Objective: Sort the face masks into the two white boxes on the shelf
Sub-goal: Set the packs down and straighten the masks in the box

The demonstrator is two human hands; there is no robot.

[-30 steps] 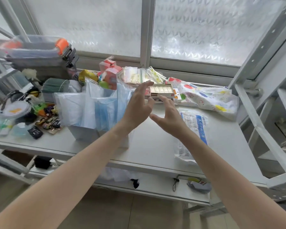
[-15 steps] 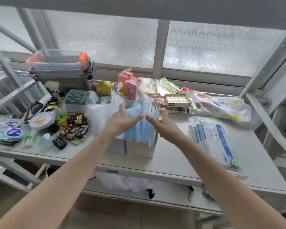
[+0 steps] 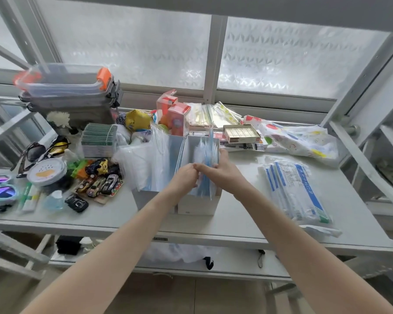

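Head view: both hands, left hand (image 3: pixel 184 177) and right hand (image 3: pixel 220 172), have lowered, gripping blue masks (image 3: pixel 208 155) inside the right box (image 3: pixel 196 206).

Blue masks (image 3: pixel 206 168); white boxes (image 3: pixel 196 205); polka-dotted bag (image 3: pixel 300 139).

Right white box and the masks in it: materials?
Right white box: looks like matte white cardboard, with flat walls and crisp folded edges. Blue masks: likely soft nonwoven fabric in glossy clear plastic sleeves, a thin, limp stack; blur leaves this uncertain.

Two boxes (image 3: pixel 196 203) side by side, mask packets (image 3: pixel 295 191) right, apparently apart.
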